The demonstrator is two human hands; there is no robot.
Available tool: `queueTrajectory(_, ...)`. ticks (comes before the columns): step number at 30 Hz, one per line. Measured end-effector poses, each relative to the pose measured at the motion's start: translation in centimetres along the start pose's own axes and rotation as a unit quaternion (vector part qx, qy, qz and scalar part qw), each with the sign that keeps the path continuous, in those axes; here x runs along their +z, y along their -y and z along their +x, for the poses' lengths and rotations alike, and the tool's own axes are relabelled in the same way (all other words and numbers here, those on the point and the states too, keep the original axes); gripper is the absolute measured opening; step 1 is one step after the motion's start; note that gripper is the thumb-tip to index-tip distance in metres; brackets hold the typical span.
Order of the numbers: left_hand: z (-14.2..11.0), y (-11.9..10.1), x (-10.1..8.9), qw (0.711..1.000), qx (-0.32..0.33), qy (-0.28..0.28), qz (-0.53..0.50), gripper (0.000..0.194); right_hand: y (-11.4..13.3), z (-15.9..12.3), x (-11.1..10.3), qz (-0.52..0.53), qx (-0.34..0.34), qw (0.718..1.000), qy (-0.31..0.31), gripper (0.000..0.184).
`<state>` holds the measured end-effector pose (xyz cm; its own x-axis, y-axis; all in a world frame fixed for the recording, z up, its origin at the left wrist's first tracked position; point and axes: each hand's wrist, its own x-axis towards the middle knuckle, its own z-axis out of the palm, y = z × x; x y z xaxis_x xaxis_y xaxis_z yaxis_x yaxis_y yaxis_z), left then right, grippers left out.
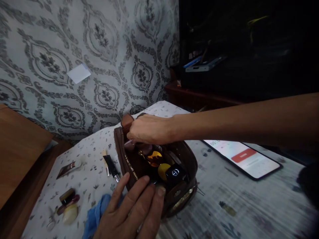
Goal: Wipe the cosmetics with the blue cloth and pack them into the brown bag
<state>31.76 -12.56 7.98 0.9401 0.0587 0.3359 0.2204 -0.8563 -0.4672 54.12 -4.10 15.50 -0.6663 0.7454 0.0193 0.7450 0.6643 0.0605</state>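
A brown zippered cosmetic bag (190,156) stands unzipped on the table. My right hand (152,128) reaches into its far end with curled fingers; a pale pinkish item (129,144) shows beneath them, and I cannot make out what they grip. Fingers stretched, my left hand (136,207) lies against the bag's near edge. Inside the bag are an amber, dark-patterned item (155,158) and a yellow item with a black cap (174,174). A blue cloth (96,212) lies beside my left hand, partly covered by it.
To the right lies a phone (251,161) with its screen lit. Left of the bag are a black tube (111,167), a small brown tube (66,170) and several small bottles (70,212). Behind stand a patterned wall (104,66) and a dark screen (249,49).
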Motion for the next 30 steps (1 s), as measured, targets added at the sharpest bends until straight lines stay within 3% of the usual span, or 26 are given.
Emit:
queueTrajectory(3,0.0,-0.1,0.0,1.000,-0.003,-0.002,-0.002,0.034,-0.7,-0.4,-0.2,-0.070,-0.043,0.997,-0.002,0.017)
queueTrajectory(5,0.0,-0.2,0.0,1.000,-0.006,-0.007,-0.007,0.034,-1.0,-0.7,-0.2,-0.061,-0.025,0.998,-0.018,0.025)
queueTrajectory(10,0.0,-0.3,0.1,1.000,-0.013,-0.007,-0.010,0.034,-0.2,-0.7,0.0,0.008,0.084,0.996,-0.013,0.025)
queueTrajectory(17,-0.1,-0.2,0.0,1.000,-0.013,0.002,-0.013,0.036,2.5,0.5,-0.6,0.126,0.228,0.964,-0.052,0.024)
queueTrajectory(23,0.0,-0.3,0.1,1.000,-0.020,-0.003,-0.017,0.037,3.0,1.0,0.1,0.147,0.244,0.952,-0.111,0.022)
queueTrajectory(30,0.4,-0.4,0.0,1.000,-0.020,-0.002,-0.023,0.036,1.8,1.7,0.4,0.160,0.247,0.952,-0.083,0.023)
